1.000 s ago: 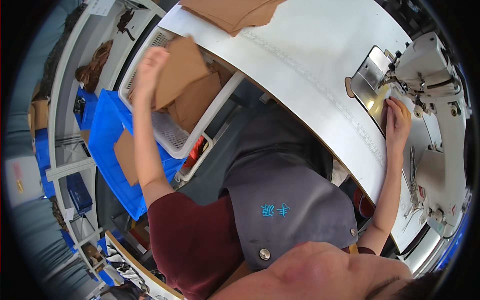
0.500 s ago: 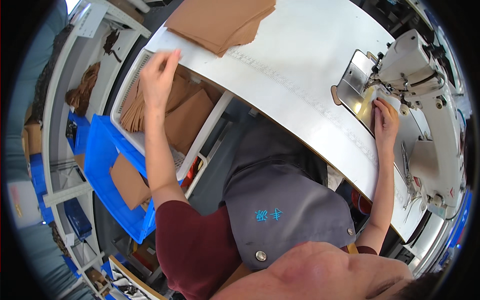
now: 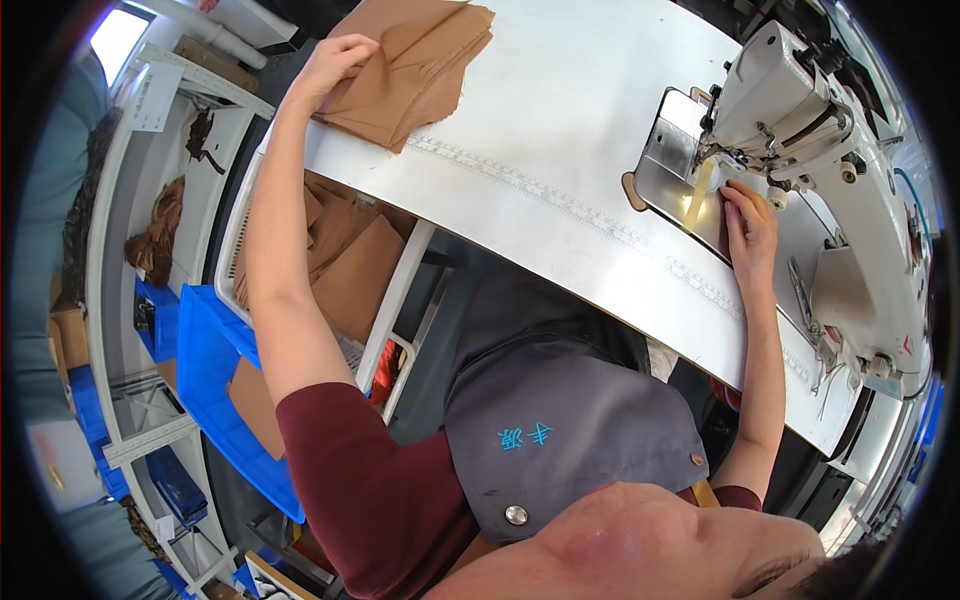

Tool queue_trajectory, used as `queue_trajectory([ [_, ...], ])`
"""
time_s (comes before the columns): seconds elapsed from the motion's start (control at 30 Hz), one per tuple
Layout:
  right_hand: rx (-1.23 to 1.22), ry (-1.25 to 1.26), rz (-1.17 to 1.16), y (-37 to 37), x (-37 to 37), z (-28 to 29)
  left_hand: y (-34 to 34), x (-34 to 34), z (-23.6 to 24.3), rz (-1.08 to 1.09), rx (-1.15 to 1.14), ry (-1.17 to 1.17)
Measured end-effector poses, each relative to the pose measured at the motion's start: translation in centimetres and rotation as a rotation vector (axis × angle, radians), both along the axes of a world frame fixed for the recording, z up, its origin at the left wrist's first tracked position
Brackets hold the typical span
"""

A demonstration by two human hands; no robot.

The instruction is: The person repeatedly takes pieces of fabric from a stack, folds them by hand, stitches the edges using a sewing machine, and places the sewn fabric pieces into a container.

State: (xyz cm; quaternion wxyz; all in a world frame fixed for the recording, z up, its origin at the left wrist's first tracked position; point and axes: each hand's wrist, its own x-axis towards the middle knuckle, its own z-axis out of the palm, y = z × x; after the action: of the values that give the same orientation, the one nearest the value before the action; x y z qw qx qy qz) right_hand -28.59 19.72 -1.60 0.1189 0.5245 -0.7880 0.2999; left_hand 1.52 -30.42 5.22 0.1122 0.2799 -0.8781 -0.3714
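Note:
At the far left of the white table, my left hand (image 3: 340,68) is closed on the edge of the top piece in a stack of brown fabric pieces (image 3: 425,75). That piece is lifted and creased beneath my fingers. On the right, my right hand (image 3: 750,225) rests by the metal plate of a white sewing machine (image 3: 790,100). Its fingers are bent and pressed together close to the needle area; anything between them is too small to make out. A yellow strip (image 3: 697,200) lies on the plate just left of those fingertips.
Below the table's left edge, a white basket (image 3: 232,285) holds more brown pieces, with a blue bin (image 3: 205,345) beside it. A ruler scale (image 3: 540,188) runs along the white tabletop (image 3: 570,90). Scissors (image 3: 800,290) lie right of my right wrist. Shelving (image 3: 100,350) stands left.
My left hand has moved from above the basket up to the fabric stack and taken hold of its top piece. My right hand stays by the machine plate.

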Motion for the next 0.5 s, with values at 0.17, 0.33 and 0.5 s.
queue_trajectory([
  [0.17,0.009,-0.013,0.000,0.0,0.0,0.0,9.6,-2.3,-0.3,-0.093,-0.182,0.224],
  [0.33,-0.104,0.075,0.156,0.0,2.4,1.4,29.6,-4.6,-6.1,-0.606,-0.588,-0.184],
  [0.5,-0.015,0.091,0.445,1.1,8.6,2.0,35.3,-2.9,-6.8,-0.594,-0.383,0.097],
])
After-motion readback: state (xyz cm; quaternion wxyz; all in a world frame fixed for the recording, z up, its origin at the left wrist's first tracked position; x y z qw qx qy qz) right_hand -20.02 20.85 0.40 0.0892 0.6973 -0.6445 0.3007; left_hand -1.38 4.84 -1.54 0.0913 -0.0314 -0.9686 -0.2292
